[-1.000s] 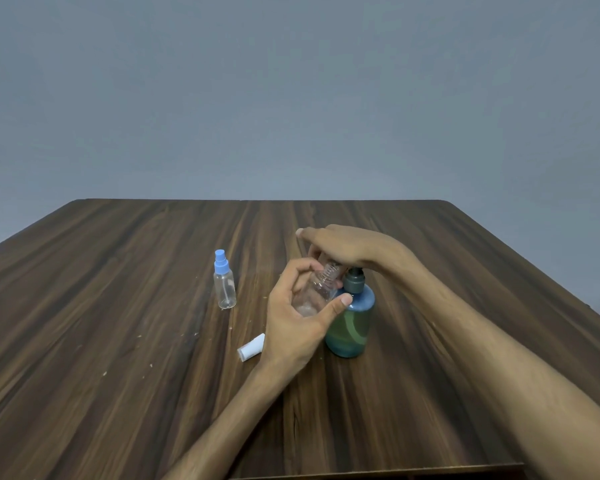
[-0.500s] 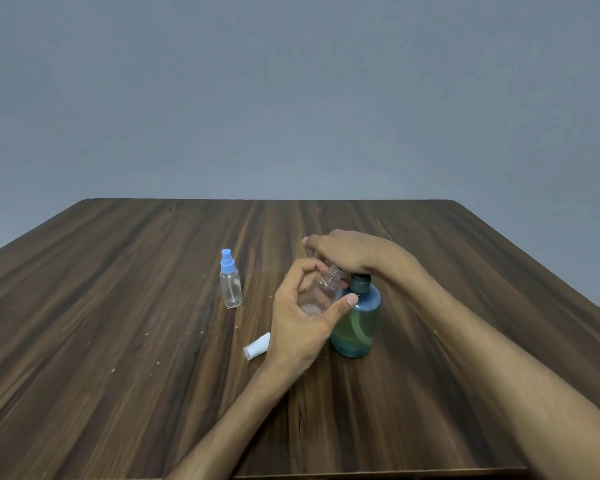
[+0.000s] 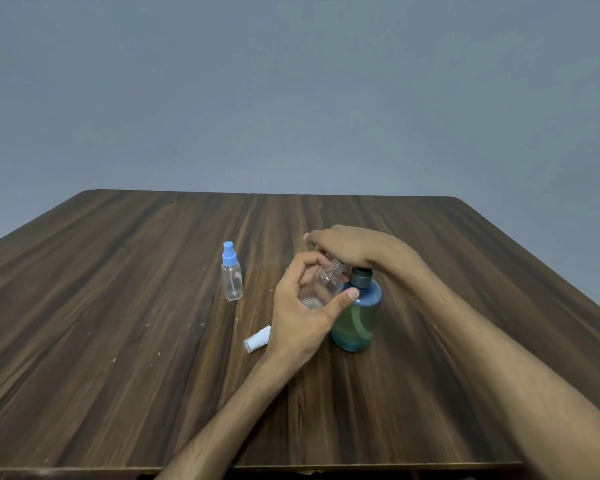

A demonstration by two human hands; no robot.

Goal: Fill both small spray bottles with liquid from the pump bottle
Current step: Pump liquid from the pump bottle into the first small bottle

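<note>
Wood-grain table, plain grey wall

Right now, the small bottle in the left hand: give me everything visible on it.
The small bottle is clear plastic, uncapped, its threaded neck bare. It is tilted, neck up and right under the right hand, beside the pump bottle. The left hand grips its body, thumb across the front. Something pale shows at its bottom; whether liquid, I cannot tell.

The worktop lies bare across its left half and far edge — wide room to pass there. Mid-worktop stand the obstacles: a capped spray bottle upright, a white cap lying nearer, and beside it the pump bottle — both hands crowd round it.
</note>
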